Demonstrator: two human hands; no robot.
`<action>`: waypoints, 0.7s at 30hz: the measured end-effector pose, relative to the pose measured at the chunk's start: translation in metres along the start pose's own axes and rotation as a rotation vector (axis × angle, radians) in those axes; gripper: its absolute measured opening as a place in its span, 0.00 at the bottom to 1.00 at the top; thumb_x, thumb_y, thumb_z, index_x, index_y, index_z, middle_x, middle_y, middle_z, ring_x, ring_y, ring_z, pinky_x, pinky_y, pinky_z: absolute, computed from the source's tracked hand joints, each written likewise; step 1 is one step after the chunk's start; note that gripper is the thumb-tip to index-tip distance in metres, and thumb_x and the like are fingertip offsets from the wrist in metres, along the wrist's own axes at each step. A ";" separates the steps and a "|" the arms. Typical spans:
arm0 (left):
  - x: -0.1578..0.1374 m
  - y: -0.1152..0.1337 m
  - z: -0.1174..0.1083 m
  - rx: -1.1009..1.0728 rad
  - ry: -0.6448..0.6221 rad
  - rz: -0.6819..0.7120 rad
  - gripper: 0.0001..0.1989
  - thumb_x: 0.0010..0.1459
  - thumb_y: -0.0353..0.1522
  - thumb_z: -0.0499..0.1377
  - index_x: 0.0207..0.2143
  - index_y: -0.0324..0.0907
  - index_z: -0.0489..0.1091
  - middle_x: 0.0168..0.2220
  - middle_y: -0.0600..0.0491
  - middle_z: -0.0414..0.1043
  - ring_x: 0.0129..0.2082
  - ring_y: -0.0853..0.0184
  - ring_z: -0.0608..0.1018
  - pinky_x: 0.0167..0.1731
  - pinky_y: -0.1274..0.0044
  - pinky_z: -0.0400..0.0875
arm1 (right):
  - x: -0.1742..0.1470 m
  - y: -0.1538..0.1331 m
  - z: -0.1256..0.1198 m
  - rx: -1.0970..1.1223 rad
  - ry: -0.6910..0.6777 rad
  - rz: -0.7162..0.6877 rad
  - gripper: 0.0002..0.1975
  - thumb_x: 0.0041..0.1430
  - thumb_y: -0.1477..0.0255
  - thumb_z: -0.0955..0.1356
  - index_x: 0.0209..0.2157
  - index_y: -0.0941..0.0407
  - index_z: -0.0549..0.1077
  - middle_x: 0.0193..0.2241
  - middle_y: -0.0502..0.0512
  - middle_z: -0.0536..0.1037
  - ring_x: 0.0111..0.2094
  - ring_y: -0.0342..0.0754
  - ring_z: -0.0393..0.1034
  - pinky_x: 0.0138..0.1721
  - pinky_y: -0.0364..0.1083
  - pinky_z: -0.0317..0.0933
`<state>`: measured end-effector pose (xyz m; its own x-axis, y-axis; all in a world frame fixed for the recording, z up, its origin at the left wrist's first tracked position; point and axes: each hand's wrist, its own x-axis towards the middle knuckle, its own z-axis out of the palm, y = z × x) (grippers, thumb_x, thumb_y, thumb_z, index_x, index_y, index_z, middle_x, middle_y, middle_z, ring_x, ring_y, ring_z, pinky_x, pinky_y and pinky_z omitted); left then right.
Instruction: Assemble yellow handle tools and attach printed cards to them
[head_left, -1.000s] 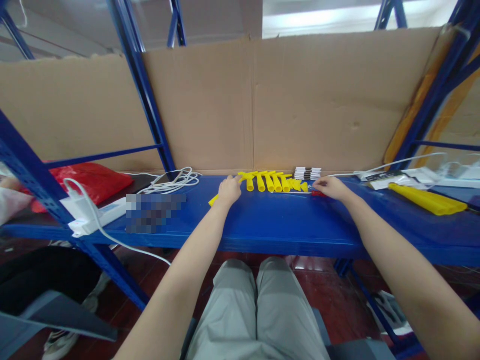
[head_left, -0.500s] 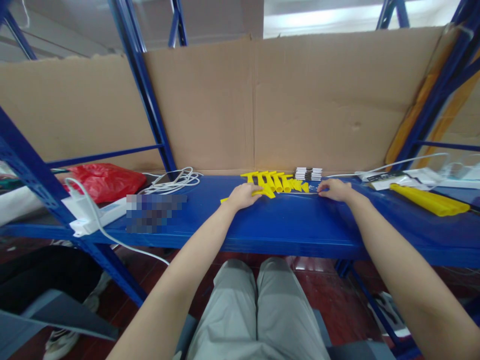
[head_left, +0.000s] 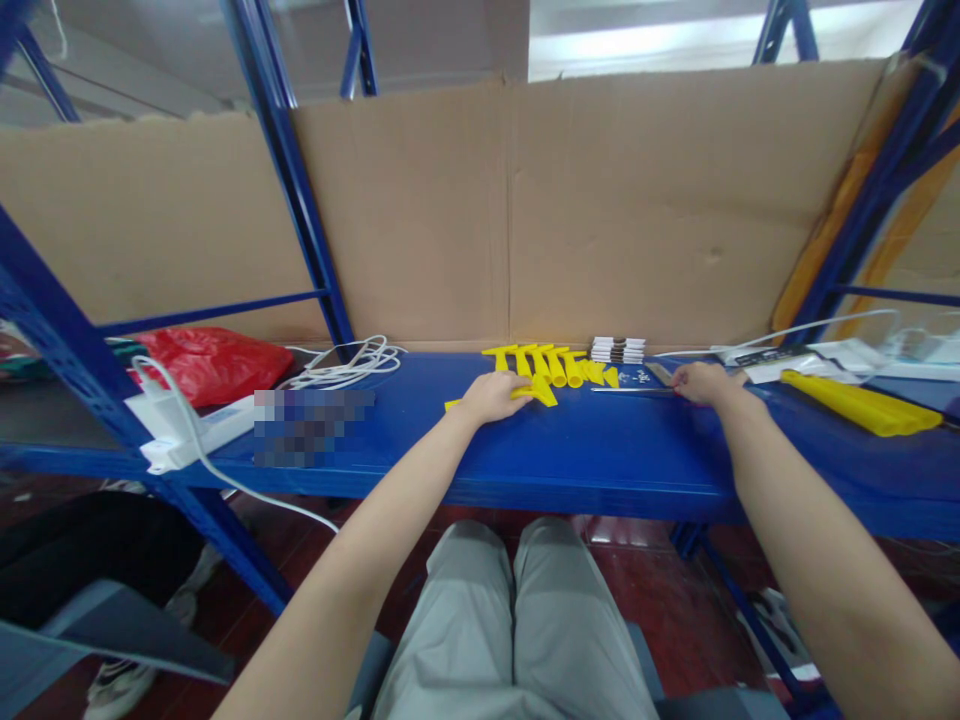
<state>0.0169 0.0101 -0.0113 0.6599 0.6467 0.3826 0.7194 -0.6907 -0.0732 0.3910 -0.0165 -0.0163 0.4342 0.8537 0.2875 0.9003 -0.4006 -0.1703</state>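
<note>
My left hand [head_left: 495,397] is closed around a yellow plastic T-shaped piece [head_left: 541,391], whose wide end sticks out past the fingers. Over to the right, my right hand [head_left: 703,384] has its fingers pinched at the end of a thin metal rod [head_left: 630,390] lying low over the shelf; the hand hides the rod's other end. A small flat grey-brown strip [head_left: 660,374] touches or lies right beside these fingertips. Behind both hands stand several yellow T-shaped pieces [head_left: 556,372] in a row, with small yellow wedge-like parts [head_left: 598,374] at their right.
White and black small boxes or packs [head_left: 617,349] are stacked near the cardboard wall [head_left: 420,220]. Tiny light bits [head_left: 639,378] lie in front. A yellow holder-like piece [head_left: 859,402] is at right; white cables [head_left: 349,362], a power strip [head_left: 214,428] and a red bag [head_left: 214,365] are left.
My right hand has moved right, and the thin rod has shifted right with it. The flat strip now shows. My left hand has drawn the yellow piece slightly nearer and to the right.
</note>
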 end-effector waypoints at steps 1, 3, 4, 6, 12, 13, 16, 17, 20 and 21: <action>0.000 0.000 0.000 0.004 0.001 0.002 0.19 0.62 0.42 0.53 0.51 0.46 0.72 0.50 0.50 0.74 0.49 0.60 0.76 0.49 0.73 0.69 | -0.003 -0.004 -0.003 -0.043 -0.050 0.028 0.10 0.46 0.75 0.68 0.29 0.49 0.80 0.37 0.55 0.80 0.45 0.62 0.70 0.51 0.69 0.54; 0.000 0.001 0.000 0.010 -0.003 0.004 0.20 0.62 0.43 0.53 0.51 0.46 0.72 0.50 0.50 0.74 0.49 0.60 0.76 0.48 0.73 0.70 | -0.010 -0.013 -0.010 -0.073 -0.096 0.036 0.12 0.48 0.74 0.66 0.33 0.48 0.80 0.44 0.55 0.78 0.49 0.62 0.68 0.51 0.68 0.54; 0.000 0.001 -0.001 0.012 -0.009 0.004 0.21 0.62 0.43 0.52 0.52 0.45 0.72 0.50 0.50 0.74 0.49 0.60 0.76 0.47 0.73 0.70 | -0.013 -0.017 -0.012 -0.070 -0.104 0.027 0.13 0.49 0.74 0.66 0.34 0.48 0.80 0.47 0.55 0.77 0.50 0.62 0.67 0.51 0.67 0.54; -0.001 0.002 -0.002 0.014 -0.026 0.007 0.22 0.62 0.45 0.51 0.52 0.45 0.71 0.49 0.49 0.75 0.48 0.59 0.77 0.46 0.72 0.70 | -0.016 -0.022 -0.015 -0.056 -0.110 0.014 0.14 0.51 0.74 0.65 0.35 0.48 0.79 0.48 0.55 0.76 0.50 0.62 0.67 0.51 0.67 0.55; -0.001 0.006 -0.004 0.000 -0.062 0.033 0.21 0.63 0.45 0.49 0.51 0.47 0.72 0.49 0.51 0.75 0.48 0.60 0.77 0.45 0.74 0.70 | -0.015 -0.026 -0.013 -0.025 -0.007 0.078 0.16 0.54 0.62 0.64 0.37 0.55 0.78 0.40 0.64 0.78 0.45 0.62 0.70 0.49 0.68 0.54; 0.000 0.007 -0.004 -0.002 -0.065 0.040 0.21 0.63 0.45 0.49 0.50 0.48 0.72 0.49 0.52 0.75 0.48 0.61 0.76 0.45 0.74 0.70 | -0.015 -0.027 -0.012 -0.027 0.021 0.105 0.19 0.55 0.59 0.63 0.38 0.57 0.77 0.41 0.66 0.77 0.45 0.63 0.70 0.49 0.68 0.53; -0.001 0.010 -0.005 0.004 -0.070 0.049 0.20 0.63 0.45 0.50 0.50 0.48 0.72 0.49 0.52 0.75 0.48 0.60 0.76 0.45 0.74 0.70 | -0.014 -0.031 -0.011 -0.040 0.032 0.202 0.28 0.55 0.52 0.61 0.42 0.62 0.75 0.43 0.72 0.75 0.47 0.65 0.68 0.51 0.69 0.49; -0.001 0.011 -0.006 0.012 -0.071 0.052 0.20 0.62 0.44 0.50 0.50 0.48 0.73 0.49 0.51 0.75 0.48 0.60 0.76 0.45 0.74 0.70 | -0.014 -0.033 -0.010 -0.042 0.016 0.230 0.30 0.56 0.51 0.61 0.44 0.64 0.74 0.44 0.74 0.75 0.48 0.65 0.67 0.52 0.69 0.48; -0.001 0.014 -0.007 0.037 -0.082 0.076 0.18 0.63 0.42 0.51 0.48 0.46 0.74 0.48 0.50 0.75 0.48 0.60 0.76 0.44 0.74 0.70 | -0.012 -0.035 -0.010 -0.034 -0.027 0.266 0.34 0.56 0.49 0.60 0.48 0.66 0.72 0.46 0.76 0.73 0.51 0.66 0.66 0.54 0.69 0.45; -0.002 0.014 -0.007 0.042 -0.087 0.087 0.18 0.63 0.42 0.51 0.47 0.45 0.74 0.48 0.50 0.75 0.47 0.60 0.77 0.44 0.74 0.70 | -0.011 -0.034 -0.009 -0.030 -0.031 0.262 0.35 0.56 0.49 0.60 0.49 0.65 0.71 0.47 0.77 0.73 0.51 0.66 0.65 0.54 0.69 0.45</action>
<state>0.0243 -0.0030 -0.0061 0.7352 0.6118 0.2918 0.6658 -0.7325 -0.1418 0.3556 -0.0156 -0.0052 0.6521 0.7291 0.2077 0.7578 -0.6187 -0.2071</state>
